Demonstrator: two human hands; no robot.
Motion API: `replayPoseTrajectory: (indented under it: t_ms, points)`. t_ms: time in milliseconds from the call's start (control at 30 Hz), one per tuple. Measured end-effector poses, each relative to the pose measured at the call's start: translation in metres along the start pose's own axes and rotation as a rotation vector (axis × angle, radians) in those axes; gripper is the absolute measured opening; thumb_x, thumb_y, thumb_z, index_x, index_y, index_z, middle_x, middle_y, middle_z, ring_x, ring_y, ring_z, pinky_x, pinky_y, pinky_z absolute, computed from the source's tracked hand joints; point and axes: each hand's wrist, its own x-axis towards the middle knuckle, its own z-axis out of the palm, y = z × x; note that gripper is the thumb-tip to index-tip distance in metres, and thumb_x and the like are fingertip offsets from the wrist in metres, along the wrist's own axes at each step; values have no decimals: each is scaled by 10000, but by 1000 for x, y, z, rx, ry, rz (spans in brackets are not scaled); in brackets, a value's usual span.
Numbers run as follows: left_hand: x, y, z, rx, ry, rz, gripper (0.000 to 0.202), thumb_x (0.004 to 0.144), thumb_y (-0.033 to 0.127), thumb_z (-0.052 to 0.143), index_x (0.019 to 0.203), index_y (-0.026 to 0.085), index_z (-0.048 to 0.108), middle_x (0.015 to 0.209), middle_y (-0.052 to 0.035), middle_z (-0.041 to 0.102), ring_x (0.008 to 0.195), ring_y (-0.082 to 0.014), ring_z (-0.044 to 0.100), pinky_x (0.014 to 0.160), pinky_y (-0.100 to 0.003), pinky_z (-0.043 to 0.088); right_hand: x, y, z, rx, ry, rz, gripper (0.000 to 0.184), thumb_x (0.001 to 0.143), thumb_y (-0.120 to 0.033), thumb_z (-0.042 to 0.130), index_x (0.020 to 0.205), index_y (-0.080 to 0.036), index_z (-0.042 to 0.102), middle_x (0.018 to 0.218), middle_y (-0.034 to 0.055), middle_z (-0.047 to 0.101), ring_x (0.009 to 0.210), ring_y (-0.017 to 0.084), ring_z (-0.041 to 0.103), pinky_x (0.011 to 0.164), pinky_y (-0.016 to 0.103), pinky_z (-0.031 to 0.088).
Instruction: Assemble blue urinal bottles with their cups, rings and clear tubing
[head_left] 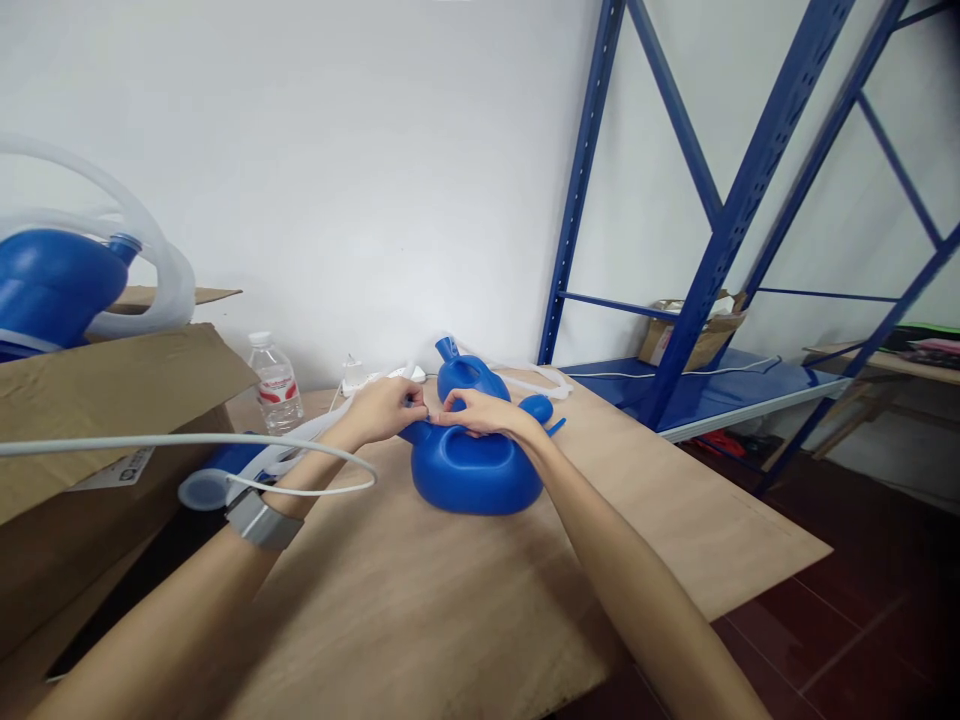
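Observation:
A blue plastic jug-like container point(472, 470) lies on the wooden board point(465, 600), with a second blue container point(469, 375) just behind it. My left hand point(386, 408) is pinched closed at the near container's left neck, where a white corrugated hose point(315, 430) meets it. My right hand point(484, 412) rests on top of the same container, fingers curled and meeting the left fingertips. What the fingertips pinch is too small to make out. A grey band point(262, 518) is on my left wrist.
A cardboard box point(97, 420) at left holds another blue container point(52, 285) and looped hose. A thin white tube point(187, 440) arcs over my left forearm. A water bottle point(276, 385) stands by the wall. Blue metal shelving point(712, 260) stands at right, above a dark floor.

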Motion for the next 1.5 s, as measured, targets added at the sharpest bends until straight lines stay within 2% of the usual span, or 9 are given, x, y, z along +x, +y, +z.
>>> replayPoseTrajectory:
  t_ms: [400, 700, 1000, 1100, 1200, 1267, 1333, 1400, 1500]
  points:
    - [2, 6, -1, -56, -40, -81, 196, 751, 378, 578, 665, 220, 656, 725, -5, 708, 711, -193, 624, 611, -288, 388, -1, -2, -1, -48, -24, -19, 365, 891, -507, 664, 1089, -201, 691, 471, -73, 482, 427, 93, 427, 404, 193, 287]
    - [4, 13, -9, -124, -98, -152, 164, 716, 326, 594, 597, 215, 572, 615, 8, 647, 664, -183, 608, 569, -272, 405, 1, 0, -1, -53, -25, -5, 435, 867, -556, 678, 1126, -210, 727, 449, -69, 467, 429, 106, 428, 415, 209, 301]
    - [4, 6, -2, -196, -74, -94, 193, 733, 260, 594, 562, 210, 520, 993, -54, 794, 926, -231, 722, 723, -284, 531, -1, 1, -1, -67, -35, -55, 398, 880, -532, 660, 1106, -219, 757, 473, -60, 482, 428, 110, 433, 410, 221, 310]
    - [-2, 5, -3, -208, -41, -34, 178, 786, 344, 619, 671, 210, 593, 1190, -88, 757, 1068, -275, 703, 882, -353, 545, -2, 1, 0, -77, -5, -46, 464, 867, -580, 662, 1141, -217, 753, 507, -55, 501, 431, 105, 430, 405, 225, 296]
    - [-12, 3, -6, -184, 65, 92, 267, 870, 463, 582, 935, 217, 664, 1463, -115, 592, 1320, -313, 564, 1086, -434, 446, -8, 2, -4, -65, -4, -34, 502, 858, -605, 668, 1148, -203, 747, 512, -58, 495, 426, 97, 410, 404, 227, 273]
    - [-21, -1, -9, -115, 161, 192, 351, 930, 505, 509, 1074, 220, 654, 1569, -129, 462, 1370, -315, 515, 1103, -450, 431, -15, 6, -10, -55, -12, -27, 513, 854, -612, 671, 1150, -200, 745, 511, -60, 496, 423, 93, 394, 405, 228, 260]
    - [-31, -8, -12, -17, 210, 219, 407, 964, 520, 454, 1189, 228, 625, 1591, -137, 416, 1236, -305, 615, 1023, -454, 488, -23, 13, -19, -59, -9, -1, 525, 848, -628, 674, 1152, -207, 746, 493, -62, 485, 418, 93, 386, 405, 228, 254]
    - [-42, -16, -14, 65, 185, 191, 470, 972, 550, 440, 1299, 243, 580, 1540, -131, 488, 1095, -290, 679, 962, -446, 511, -32, 22, -29, -70, 10, 32, 525, 844, -630, 679, 1152, -210, 749, 466, -65, 461, 411, 97, 386, 403, 227, 254]
    - [-59, -29, -17, 168, 96, 160, 579, 960, 633, 440, 1367, 241, 561, 1343, -122, 669, 1083, -324, 688, 928, -426, 504, -45, 34, -42, -61, 44, 67, 507, 860, -602, 675, 1154, -196, 744, 461, -65, 447, 405, 95, 381, 394, 224, 251]
